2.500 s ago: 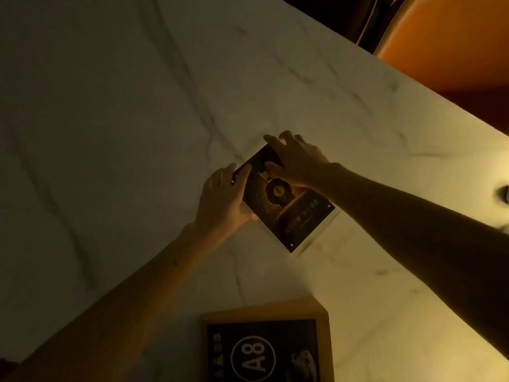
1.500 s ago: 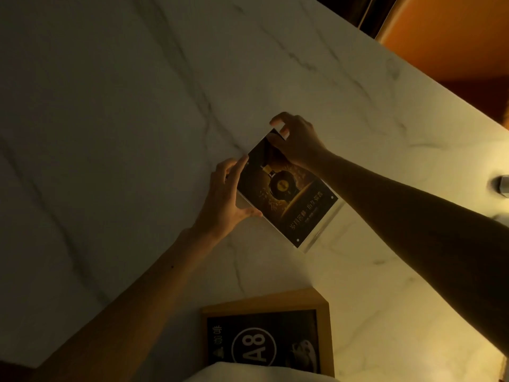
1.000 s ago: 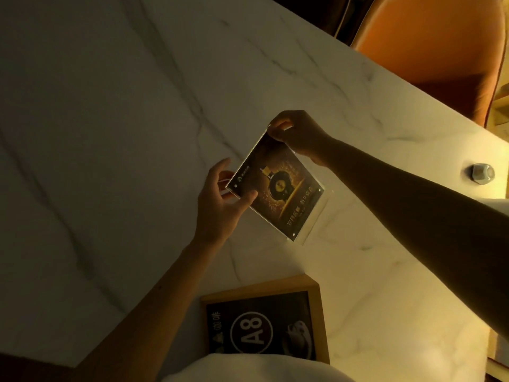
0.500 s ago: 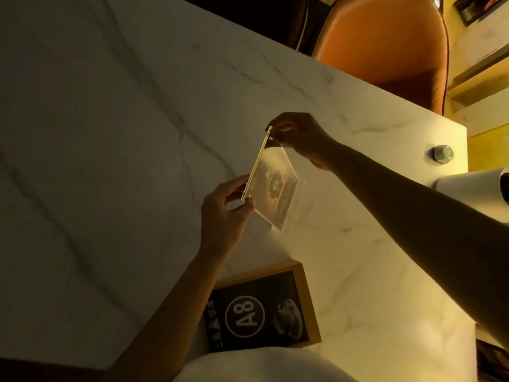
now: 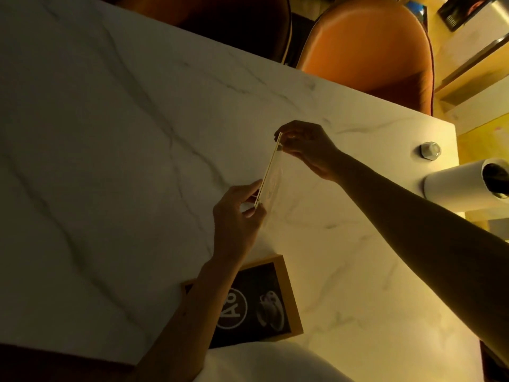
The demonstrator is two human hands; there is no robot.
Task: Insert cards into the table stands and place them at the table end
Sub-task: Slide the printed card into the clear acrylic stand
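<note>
Above the middle of the marble table point(image 5: 115, 150), I hold the clear acrylic stand point(image 5: 271, 172) upright and edge-on, ready to set down. My left hand point(image 5: 238, 216) pinches its near corner, my right hand point(image 5: 305, 146) its far one. The wood-framed sign point(image 5: 286, 293) lies flat nearby.

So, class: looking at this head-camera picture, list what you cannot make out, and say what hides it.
- Printed face of the clear acrylic table stand: turned edge-on to the head camera, so its design is unreadable.
- Wooden-framed black A8 sign: its left part is hidden behind the left forearm.
- White paper roll: cut off by the right edge.
- Small metal hexagonal object: too small to identify.
</note>
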